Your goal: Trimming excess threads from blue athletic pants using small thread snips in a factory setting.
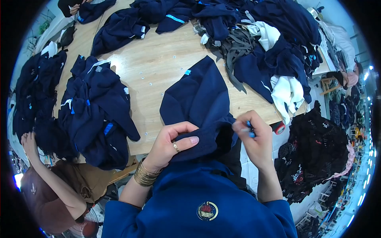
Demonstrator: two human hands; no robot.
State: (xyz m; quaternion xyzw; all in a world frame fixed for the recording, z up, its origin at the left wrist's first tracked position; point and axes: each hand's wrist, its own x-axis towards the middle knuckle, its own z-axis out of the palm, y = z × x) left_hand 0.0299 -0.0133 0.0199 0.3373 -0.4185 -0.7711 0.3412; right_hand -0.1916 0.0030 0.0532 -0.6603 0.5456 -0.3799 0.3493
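Note:
A navy blue fabric garment piece lies on the table's near edge, its pointed end facing away and a small light-blue tag on it. My left hand grips the band at its near end, thumb on top and fingers tucked underneath. The band's opening shows dark on its right side. Just right of that opening, my right hand is closed around a small blue tool, mostly covered by the fingers and slightly blurred, so its kind is unclear.
Navy garments are heaped at left and along the far side. Grey strips and white cloth lie at the right of the wooden table. A co-worker's arm reaches in from the left. Black printed fabric is piled at right.

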